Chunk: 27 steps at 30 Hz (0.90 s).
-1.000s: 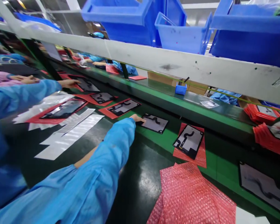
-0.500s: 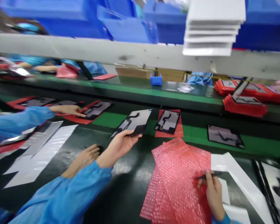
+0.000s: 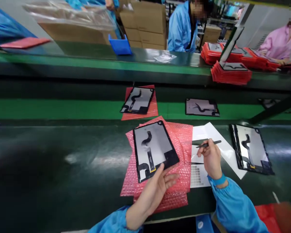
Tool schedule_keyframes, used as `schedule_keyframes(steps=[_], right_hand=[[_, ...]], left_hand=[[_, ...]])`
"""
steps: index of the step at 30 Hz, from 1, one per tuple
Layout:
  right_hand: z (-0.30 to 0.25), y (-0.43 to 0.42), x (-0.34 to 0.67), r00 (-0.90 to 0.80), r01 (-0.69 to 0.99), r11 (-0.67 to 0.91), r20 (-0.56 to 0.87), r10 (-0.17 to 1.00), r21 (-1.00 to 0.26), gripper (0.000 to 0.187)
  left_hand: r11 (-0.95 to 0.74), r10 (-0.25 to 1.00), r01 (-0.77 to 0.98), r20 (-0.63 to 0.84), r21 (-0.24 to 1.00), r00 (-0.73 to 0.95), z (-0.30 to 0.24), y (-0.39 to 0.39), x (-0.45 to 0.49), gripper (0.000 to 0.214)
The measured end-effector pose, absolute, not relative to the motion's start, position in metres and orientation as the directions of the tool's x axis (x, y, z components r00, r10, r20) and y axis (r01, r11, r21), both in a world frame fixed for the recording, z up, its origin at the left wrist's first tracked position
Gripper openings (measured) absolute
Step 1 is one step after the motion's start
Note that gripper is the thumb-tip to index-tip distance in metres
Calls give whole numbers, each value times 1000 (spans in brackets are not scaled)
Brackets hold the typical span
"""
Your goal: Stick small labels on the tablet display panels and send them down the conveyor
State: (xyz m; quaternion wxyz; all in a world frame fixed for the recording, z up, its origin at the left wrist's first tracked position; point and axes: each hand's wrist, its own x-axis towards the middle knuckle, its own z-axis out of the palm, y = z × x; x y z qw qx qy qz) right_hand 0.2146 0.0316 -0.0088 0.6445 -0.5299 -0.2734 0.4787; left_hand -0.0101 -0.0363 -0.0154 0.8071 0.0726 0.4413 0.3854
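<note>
My left hand (image 3: 157, 186) pinches the near edge of a tablet screen panel (image 3: 157, 142), its thumb at the edge and its other fingers loosely bent. This panel is grey-backed with a black border and a dark curved ribbon cable. It is over several red bubble-wrap bags (image 3: 183, 155); whether it rests on them I cannot tell. Black tweezers (image 3: 210, 144) are held in my right hand (image 3: 212, 161), above white sheets (image 3: 218, 139) right of the bags. Under that hand lies a sheet of small printed labels (image 3: 199, 176).
Another panel lies on a red bag (image 3: 154, 110) on the green strip, with a further panel (image 3: 201, 106) to its right. Right of the white sheets are stacked panels (image 3: 252, 149). A slanted post (image 3: 276, 106) stands at the right. Co-workers (image 3: 181, 27) are behind the far ledge.
My left hand has brought the panel from above the green strip to over the red bags, nearer me. My view has turned right and the co-workers' arms at left are out of sight.
</note>
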Motion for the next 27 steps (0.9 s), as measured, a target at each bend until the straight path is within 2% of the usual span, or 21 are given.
schedule_keyframes(steps=[2, 3, 4, 5, 6, 7, 8, 9, 11, 13, 15, 18, 20, 23, 27], right_hand=[[-9, 28, 237, 402, -245, -20, -120, 907, -969, 49], [-10, 24, 246, 403, -197, -23, -102, 910, -980, 47], [-11, 18, 254, 404, -144, -25, -82, 911, -989, 44], [-13, 10, 261, 403, -87, -27, -60, 913, -996, 42], [-15, 2, 265, 396, -27, -28, -36, 918, -999, 38], [-17, -6, 268, 381, 41, -22, -5, 924, -999, 35], [-19, -13, 270, 351, 124, -8, 37, 935, -992, 32], [-21, -19, 270, 299, 225, 22, 91, 950, -974, 29], [-24, -26, 270, 137, 450, 133, 215, 967, -883, 24], [-28, -23, 269, -33, 642, 240, 287, 957, -728, 25], [-32, -13, 271, -138, 768, 279, 277, 951, -577, 35], [-39, 3, 277, -213, 874, 275, 191, 958, -401, 48], [-43, 9, 283, -246, 896, 289, 165, 955, -336, 44], [-50, 6, 289, -256, 894, 317, 219, 942, -318, 29], [-58, 0, 288, -216, 863, 340, 333, 918, -375, 18]], left_hand=[[826, 562, -392, -646, 406, 517, -12, -51, -23, 58], [840, 536, -284, -626, 462, 566, -8, -59, -31, 61], [796, 560, -169, -600, 581, 572, -3, -65, -39, 58], [679, 631, -47, -551, 732, 546, 2, -68, -46, 51], [490, 729, 76, -456, 869, 511, 7, -67, -51, 41], [260, 812, 190, -321, 947, 488, 12, -62, -55, 29], [37, 852, 285, -179, 958, 492, 15, -53, -56, 21], [-154, 849, 347, -55, 925, 525, 16, -40, -54, 22], [-436, 766, 386, 111, 813, 633, 15, -9, -42, 32], [-617, 651, 392, 163, 683, 741, 7, 24, -25, 41], [-731, 540, 379, 142, 567, 830, -3, 51, -8, 51], [-816, 427, 359, 55, 453, 902, -19, 72, 5, 69], [-839, 401, 352, 34, 415, 915, -26, 76, 3, 72], [-854, 412, 354, 80, 380, 908, -33, 74, -10, 67], [-871, 439, 381, 146, 310, 887, -38, 68, -25, 63]])
